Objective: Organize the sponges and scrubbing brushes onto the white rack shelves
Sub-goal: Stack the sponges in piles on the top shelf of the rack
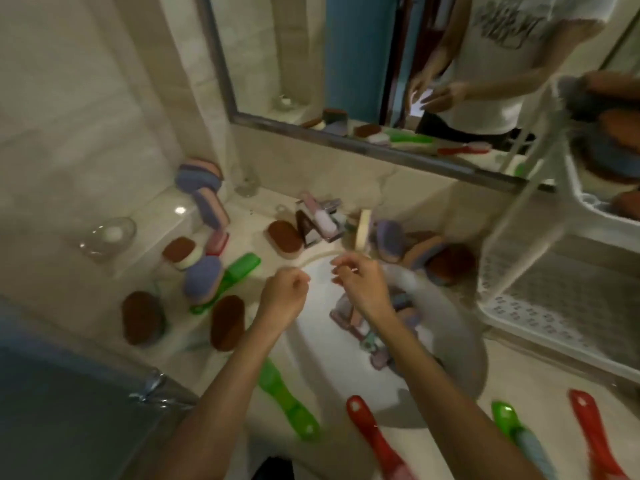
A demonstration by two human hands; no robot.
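Both my hands hover over the white sink (464, 344). My left hand (284, 295) has loosely curled fingers and holds nothing. My right hand (362, 284) is beside it, fingers also loosely bent and empty. Under my right wrist several brushes (372, 336) lie in the basin. Brown sponges (227, 322) and a purple sponge (202, 278) lie on the counter to the left, with a green brush (240, 273) among them. More sponges (393, 240) sit right of the faucet (320, 225). The white rack (550, 306) stands at the right; its upper shelf holds sponges (616, 143).
Along the counter's near edge lie a green brush (289, 401), a red brush (375, 439), another green brush (512, 427) and a red brush (594, 441). A glass bowl (110, 237) sits at the left. A mirror (346, 64) hangs behind the sink.
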